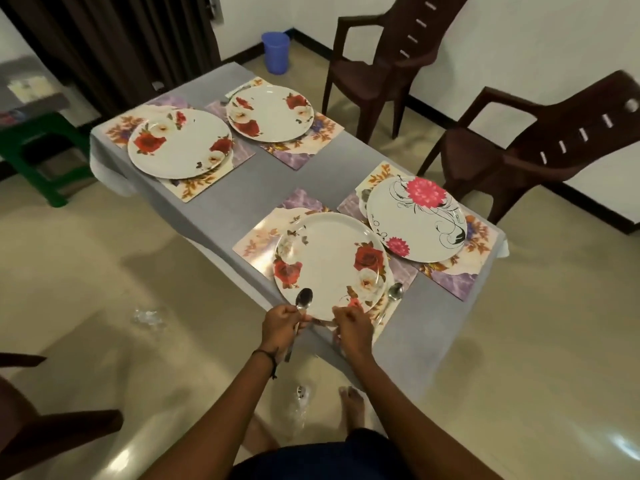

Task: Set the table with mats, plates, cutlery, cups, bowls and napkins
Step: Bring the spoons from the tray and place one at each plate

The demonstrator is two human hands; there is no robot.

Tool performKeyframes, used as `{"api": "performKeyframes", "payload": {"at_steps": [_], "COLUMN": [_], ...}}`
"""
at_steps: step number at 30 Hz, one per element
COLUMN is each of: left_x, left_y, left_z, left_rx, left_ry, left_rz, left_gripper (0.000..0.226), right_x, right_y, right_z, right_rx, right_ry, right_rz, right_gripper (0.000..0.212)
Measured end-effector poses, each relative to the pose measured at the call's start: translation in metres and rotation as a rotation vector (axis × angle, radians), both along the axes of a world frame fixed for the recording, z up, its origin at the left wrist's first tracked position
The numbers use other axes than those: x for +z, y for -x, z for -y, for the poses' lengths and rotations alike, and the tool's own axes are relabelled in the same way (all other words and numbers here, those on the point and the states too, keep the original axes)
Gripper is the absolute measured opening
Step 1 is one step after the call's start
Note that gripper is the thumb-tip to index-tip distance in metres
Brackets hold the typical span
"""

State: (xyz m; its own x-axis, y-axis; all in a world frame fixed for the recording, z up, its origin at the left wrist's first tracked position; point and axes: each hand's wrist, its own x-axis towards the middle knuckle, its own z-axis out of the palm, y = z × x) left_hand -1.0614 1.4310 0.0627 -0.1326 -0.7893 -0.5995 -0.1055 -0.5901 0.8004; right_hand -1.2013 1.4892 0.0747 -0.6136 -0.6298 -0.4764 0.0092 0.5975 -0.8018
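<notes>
Left hand (281, 323) grips spoon (304, 301), bowl up, over the near plate (329, 258) rim. Right hand (350, 325) curled beside it; grasp unclear. Second spoon (394, 292) lies on mat (263, 237), right of plate.

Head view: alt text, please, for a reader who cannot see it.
A person's left hand holds a spoon at the near rim of a rose-patterned plate, the right hand curled beside it. A second spoon lies on the mat right of that plate. The grey-clothed table carries four plates, each on a floral mat.
</notes>
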Motion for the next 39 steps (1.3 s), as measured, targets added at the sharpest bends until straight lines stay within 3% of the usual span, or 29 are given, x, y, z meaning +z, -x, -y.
{"api": "performKeyframes", "payload": {"at_steps": [3, 10, 19, 25, 34, 39], "left_x": [0.006, 0.023, 0.018, 0.015, 0.028, 0.017], "left_y": [-0.033, -0.106, -0.164, -0.161, -0.169, -0.159], "left_z": [0.005, 0.036, 0.116, 0.233, 0.366, 0.415], "left_rx": [-0.029, -0.039, 0.059, -0.063, -0.209, -0.327], "left_ry": [0.071, 0.144, 0.117, 0.174, 0.267, 0.307], "left_rz": [0.004, 0.017, 0.131, 0.184, 0.357, 0.385], "left_gripper": [0.008, 0.01, 0.009, 0.011, 0.01, 0.009], "right_x": [0.015, 0.023, 0.004, -0.013, -0.002, -0.007], "right_y": [-0.056, -0.119, -0.164, -0.167, -0.151, -0.158], "right_z": [0.026, 0.082, 0.173, 0.288, 0.428, 0.469], "right_rx": [0.195, 0.275, 0.153, 0.06, -0.027, -0.084], "right_ry": [0.024, 0.002, 0.041, -0.031, -0.001, -0.08], "right_rz": [0.16, 0.134, 0.35, 0.497, 0.466, 0.487], "right_gripper": [0.018, 0.012, 0.012, 0.019, 0.019, 0.006]}}
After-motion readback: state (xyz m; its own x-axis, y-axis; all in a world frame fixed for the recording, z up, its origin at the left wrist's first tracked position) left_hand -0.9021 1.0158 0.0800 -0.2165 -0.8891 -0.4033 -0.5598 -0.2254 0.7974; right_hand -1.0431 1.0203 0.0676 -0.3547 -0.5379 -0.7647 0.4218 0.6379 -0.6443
